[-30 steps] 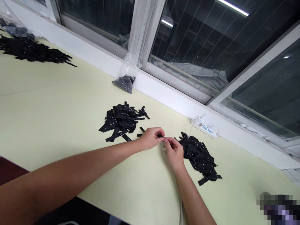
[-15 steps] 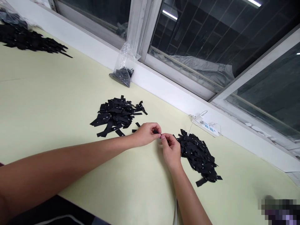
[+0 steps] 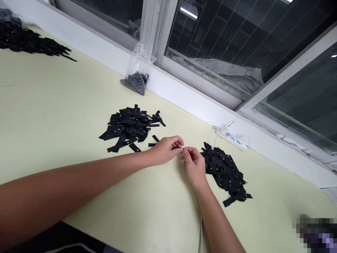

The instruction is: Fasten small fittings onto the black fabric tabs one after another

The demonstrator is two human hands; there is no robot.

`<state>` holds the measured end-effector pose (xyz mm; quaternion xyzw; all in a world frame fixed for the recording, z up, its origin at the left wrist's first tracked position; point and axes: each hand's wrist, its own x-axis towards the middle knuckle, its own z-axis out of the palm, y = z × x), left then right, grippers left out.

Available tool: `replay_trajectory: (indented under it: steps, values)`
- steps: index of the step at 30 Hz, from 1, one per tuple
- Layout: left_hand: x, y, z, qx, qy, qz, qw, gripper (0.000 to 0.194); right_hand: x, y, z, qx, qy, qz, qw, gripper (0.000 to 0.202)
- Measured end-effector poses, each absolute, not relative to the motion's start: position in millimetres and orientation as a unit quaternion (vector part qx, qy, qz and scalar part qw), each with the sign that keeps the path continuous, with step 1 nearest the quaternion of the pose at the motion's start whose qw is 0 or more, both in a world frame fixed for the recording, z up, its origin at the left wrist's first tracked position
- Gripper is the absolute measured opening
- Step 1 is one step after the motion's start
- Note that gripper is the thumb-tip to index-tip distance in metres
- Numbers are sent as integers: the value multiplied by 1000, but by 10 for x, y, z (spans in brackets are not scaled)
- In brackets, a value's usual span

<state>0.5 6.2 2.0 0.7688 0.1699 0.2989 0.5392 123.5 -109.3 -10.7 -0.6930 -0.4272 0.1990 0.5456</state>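
Above the pale table, my left hand (image 3: 166, 150) pinches a short black fabric strip (image 3: 178, 148), closed around it with thumb and fingers. My right hand (image 3: 195, 166) meets it fingertip to fingertip, also closed, pinching the strip's other end; most of the strip is covered by the fingers. Left of my hands lies a loose pile of black fabric strips (image 3: 129, 124), some with small white marks. Another pile of the same strips (image 3: 225, 172) lies just right of my right hand. Two single strips (image 3: 152, 144) rest beside my left hand.
A clear plastic bag (image 3: 135, 79) with black pieces stands against the white ledge. A white power strip (image 3: 235, 140) with cables lies along the ledge. More black strips (image 3: 31, 42) are heaped at the far left. A white cable (image 3: 201, 232) runs beside my right forearm.
My right hand has shifted slightly right, and the fingertips of both hands are a little farther apart. The strip stays between them. The whole view has moved slightly.
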Motion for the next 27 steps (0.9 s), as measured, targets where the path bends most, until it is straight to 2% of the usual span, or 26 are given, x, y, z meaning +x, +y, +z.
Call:
replay_trajectory:
  steps: [3,6,8,11,13,22,27]
  values:
    - [-26,73,70,810,156,318,468,8,1223,-1090,-98,-686,-429,193,555,36]
    - [-42,125,100,801,167,366,444,10,1239,-1129,-32,-696,-429,151,556,37]
    - [-47,159,109,775,190,398,452,9,1281,-1175,25,-731,-448,87,507,34]
    - [-54,168,123,747,203,429,466,10,1351,-1239,72,-774,-517,-13,364,29]
    - [-58,146,131,738,190,437,478,11,1371,-1253,56,-771,-554,-41,311,30]
    - [45,104,13,652,170,401,621,10,1358,-1161,-92,-747,-604,-20,277,26]
    - [63,118,-1,641,179,379,643,12,1368,-1205,-86,-759,-594,-23,264,22]
